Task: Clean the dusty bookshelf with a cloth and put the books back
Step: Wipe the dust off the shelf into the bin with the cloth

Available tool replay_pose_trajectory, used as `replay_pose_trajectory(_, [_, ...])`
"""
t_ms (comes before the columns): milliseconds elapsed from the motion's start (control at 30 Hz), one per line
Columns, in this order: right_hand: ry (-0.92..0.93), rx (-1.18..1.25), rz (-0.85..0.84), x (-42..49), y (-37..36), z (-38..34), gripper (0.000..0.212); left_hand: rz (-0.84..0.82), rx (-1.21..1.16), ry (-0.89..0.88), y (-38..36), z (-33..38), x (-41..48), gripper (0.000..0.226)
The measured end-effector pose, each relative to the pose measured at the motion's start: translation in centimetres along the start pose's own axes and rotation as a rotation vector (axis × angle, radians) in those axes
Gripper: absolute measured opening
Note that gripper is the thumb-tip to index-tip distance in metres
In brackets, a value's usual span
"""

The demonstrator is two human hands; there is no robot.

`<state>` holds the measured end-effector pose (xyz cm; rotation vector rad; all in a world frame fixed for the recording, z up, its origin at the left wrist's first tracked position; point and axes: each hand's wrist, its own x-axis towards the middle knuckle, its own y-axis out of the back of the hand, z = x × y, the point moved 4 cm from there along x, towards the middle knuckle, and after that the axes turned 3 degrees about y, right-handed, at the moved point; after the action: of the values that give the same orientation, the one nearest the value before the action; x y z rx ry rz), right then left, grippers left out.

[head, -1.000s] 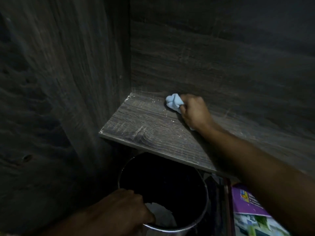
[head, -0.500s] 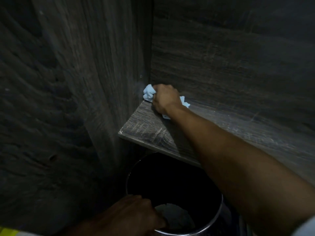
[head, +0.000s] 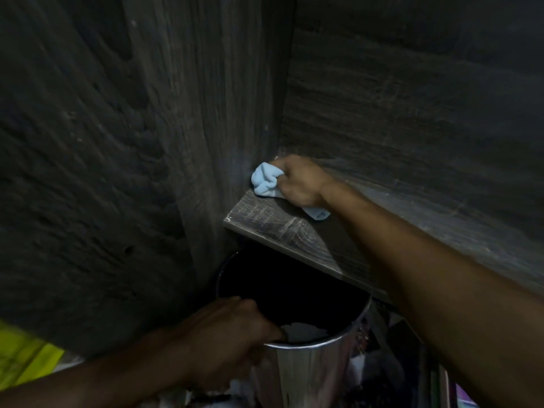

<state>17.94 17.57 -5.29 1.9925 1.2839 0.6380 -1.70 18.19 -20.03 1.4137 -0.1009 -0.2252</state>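
Observation:
A dark wood-grain shelf board [head: 273, 223] runs from the left side panel off to the right, with pale dust streaks on it. My right hand [head: 297, 182] grips a bunched light blue cloth [head: 265, 179] and presses it onto the shelf in the back left corner, against the side panel. Part of the cloth sticks out under my wrist. My left hand [head: 223, 340] grips the rim of a shiny metal bin [head: 318, 363] held under the shelf's front edge. Books show only as dim edges at the lower right.
The upright side panel [head: 206, 128] stands at the left and the back panel [head: 412, 98] behind the shelf. White crumpled paper [head: 303, 331] lies inside the bin. A yellow-green fabric [head: 26, 354] shows at the lower left. Dark clutter [head: 397, 348] lies at the lower right.
My right hand slid the cloth left along the shelf from mid-board into the back left corner. The left hand kept hold of the bin's rim.

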Motion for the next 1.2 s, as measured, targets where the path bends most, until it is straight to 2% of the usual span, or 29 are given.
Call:
replay_pose_trajectory(100, [0.07, 0.016, -0.069, -0.5, -1.3, -1.1, 0.028, 0.058, -0.045, 0.012, 3.0, 1.0, -0.3, 0.015])
replay_pose_trajectory(200, [0.09, -0.211, -0.03, -0.9, -1.9, -1.5, 0.029, 0.054, -0.112, -0.005, 5.7, 2.3, -0.4, 0.011])
replay_pose_trajectory(267, [0.135, -0.242, -0.007, -1.2, -2.3, -2.0, 0.029, 0.018, -0.119, -0.005, 6.8, 2.7, -0.1, 0.008])
replay_pose_trajectory(333, [0.167, -0.108, -0.07, -1.9, -2.8, -2.8, 0.034, -0.006, -0.114, 0.006, 7.3, 2.8, 0.0, 0.009])
replay_pose_trajectory(433, [0.232, -0.047, -0.079, -3.0, -3.1, -3.8, 0.014, -0.015, -0.116, 0.018, 7.4, 2.6, -0.1, 0.013])
replay_pose_trajectory(500, [0.297, -0.003, -0.074, -3.6, -3.3, -4.3, 0.02, -0.019, -0.135, 0.035, 7.7, 2.5, -0.1, 0.017])
replay_pose_trajectory(600, [0.27, 0.037, -0.068, -3.8, -3.4, -4.4, 0.031, -0.019, -0.148, 0.042, 8.2, 2.5, -0.2, 0.023])
replay_pose_trajectory(733, [0.216, 0.124, -0.202, -4.6, -3.2, -5.7, 0.035, -0.047, -0.168, 0.044, 9.2, 2.9, -0.7, 0.028])
replay_pose_trajectory(767, [0.186, 0.222, -0.191, -5.1, -2.4, -5.8, 0.038, -0.058, -0.152, 0.042, 9.5, 3.0, -0.8, 0.028])
replay_pose_trajectory(833, [0.179, 0.335, -0.007, -5.9, 0.9, -5.1, 0.04, -0.109, -0.106, 0.05, 9.6, 3.1, -0.9, 0.026])
replay_pose_trajectory(900, [0.164, 0.16, 0.259, -6.7, 5.1, -2.5, 0.032, -0.14, -0.094, 0.052, 9.3, 3.1, -0.9, 0.024])
replay_pose_trajectory(933, [0.108, -0.007, 0.337, -7.2, 6.9, -0.9, 0.03, -0.142, -0.085, 0.043, 9.1, 3.1, -0.9, 0.027])
replay_pose_trajectory(1000, [-0.045, -0.322, 0.305, -8.3, 9.0, 2.6, 0.022, -0.137, -0.038, 0.016, 8.7, 3.1, -1.0, 0.03])
replay_pose_trajectory(1067, [-0.185, -0.442, 0.199, -9.8, 8.9, 5.8, 0.014, -0.126, 0.0, 0.0, 8.5, 3.3, -0.8, 0.023])
replay_pose_trajectory(1133, [-0.175, -0.494, 0.214, -11.0, 7.2, 7.2, 0.01, -0.116, 0.036, -0.02, 8.8, 3.9, -0.7, 0.019])
replay_pose_trajectory(1200, [-0.145, -0.535, 0.277, -11.4, 5.7, 7.6, 0.015, -0.111, 0.065, -0.04, 8.9, 4.6, -0.5, 0.02])
